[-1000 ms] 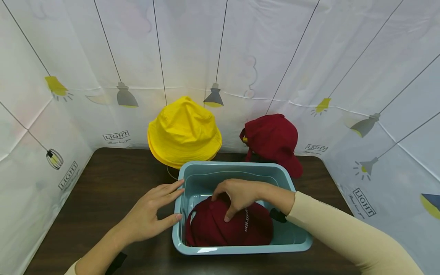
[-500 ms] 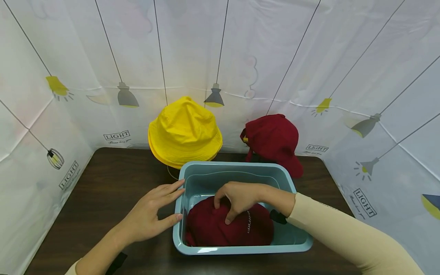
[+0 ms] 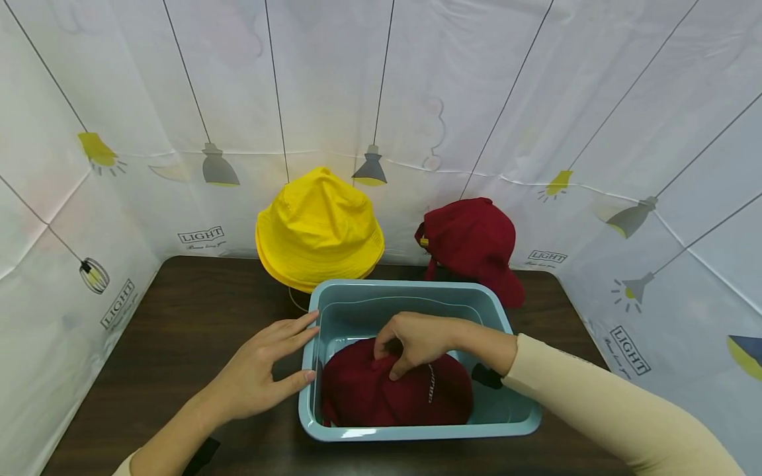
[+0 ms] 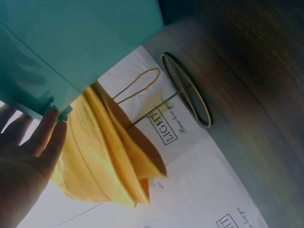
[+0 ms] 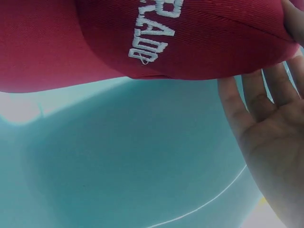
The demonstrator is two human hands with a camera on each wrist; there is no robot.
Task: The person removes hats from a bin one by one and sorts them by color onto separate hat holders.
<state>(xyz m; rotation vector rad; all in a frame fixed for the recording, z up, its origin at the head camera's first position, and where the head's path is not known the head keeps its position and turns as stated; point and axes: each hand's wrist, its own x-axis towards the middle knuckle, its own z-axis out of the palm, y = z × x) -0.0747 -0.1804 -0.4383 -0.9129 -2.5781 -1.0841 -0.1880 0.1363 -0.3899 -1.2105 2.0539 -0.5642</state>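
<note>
A dark red baseball cap (image 3: 357, 390) with white lettering lies inside a light blue plastic bin (image 3: 417, 433). My right hand (image 3: 419, 340) reaches into the bin from the right and grips the cap's crown between thumb and fingers. In the right wrist view, the fingers (image 5: 254, 102) go behind the cap (image 5: 213, 42), and the thumb shows only partly at the edge. My left hand (image 3: 262, 367) has its fingers spread, with the tips against the bin's left rim. In the left wrist view, those fingertips touch the bin (image 4: 95, 33) from outside.
Behind the bin, a yellow bucket hat (image 3: 321, 225) sits on a wire stand (image 4: 187, 90). A second red cap (image 3: 470, 238) stands at the back right, its brim near the bin's corner. A printed white curtain (image 3: 196, 79) surrounds the dark wooden table (image 3: 196, 311).
The red cap in the bin has turned slightly, and the opening at its left end has gone from sight. My right hand has shifted a little. My left hand stays still.
</note>
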